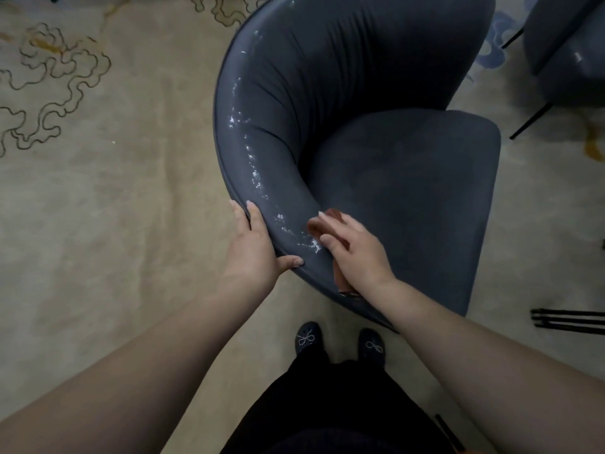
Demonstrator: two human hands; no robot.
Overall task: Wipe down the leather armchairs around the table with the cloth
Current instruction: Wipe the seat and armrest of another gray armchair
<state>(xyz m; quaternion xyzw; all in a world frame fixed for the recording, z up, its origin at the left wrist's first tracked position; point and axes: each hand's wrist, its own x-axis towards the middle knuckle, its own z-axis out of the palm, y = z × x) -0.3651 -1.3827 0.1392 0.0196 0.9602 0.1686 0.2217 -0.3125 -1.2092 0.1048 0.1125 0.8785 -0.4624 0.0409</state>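
Observation:
A dark grey leather armchair [386, 165] with a curved back stands in front of me, seen from behind and above. White specks [252, 172] run along the inner top of its backrest. My left hand [258, 244] grips the backrest's outer rim, fingers curled over the edge. My right hand [353, 247] presses a reddish-brown cloth [330, 221] flat against the inside of the backrest, just right of the lowest specks. Most of the cloth is hidden under the hand; a strip of it hangs down near my wrist.
A second dark armchair [566, 50] with thin black legs stands at the upper right. Black bars [569, 321] lie on the floor at the right edge. A beige carpet [108, 191] with cloud patterns covers the floor. My black shoes [340, 344] are just behind the chair.

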